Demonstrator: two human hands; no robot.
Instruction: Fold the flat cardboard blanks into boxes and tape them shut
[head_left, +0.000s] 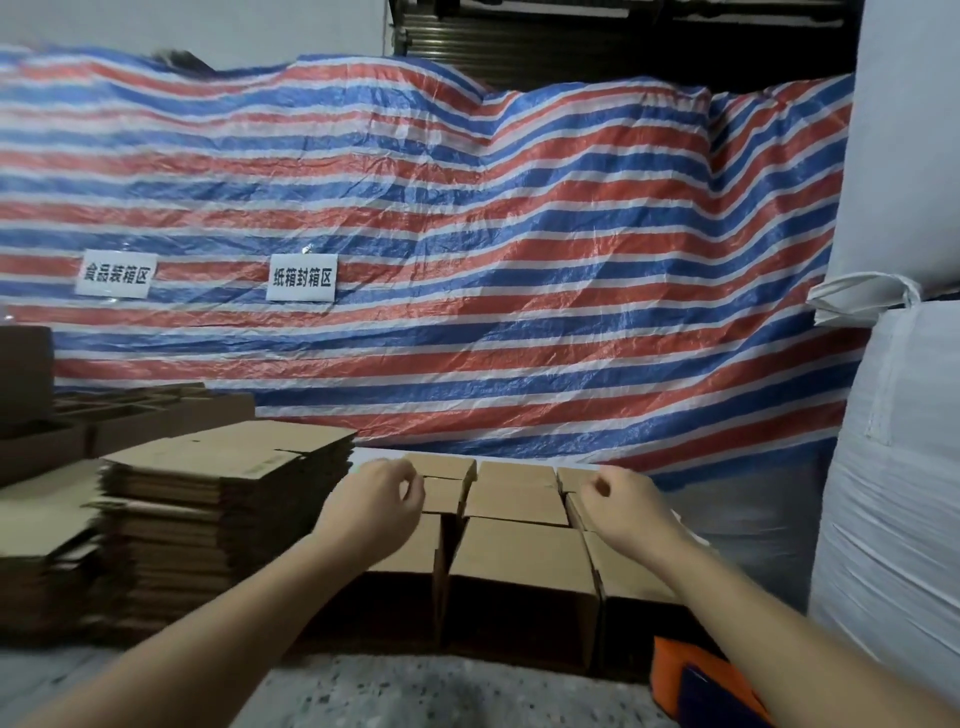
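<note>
Head view, two hands (493, 499) loosely curled, holding nothing, above folded boxes (519, 582), two stacks of blanks (228, 499), two signs (301, 278)

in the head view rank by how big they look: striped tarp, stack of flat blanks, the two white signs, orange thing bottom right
1. Striped tarp, by far the largest.
2. Stack of flat blanks.
3. Orange thing, cut off by the frame edge and near the camera, so unsure.
4. Left sign and right sign look alike; no ranking.
</note>
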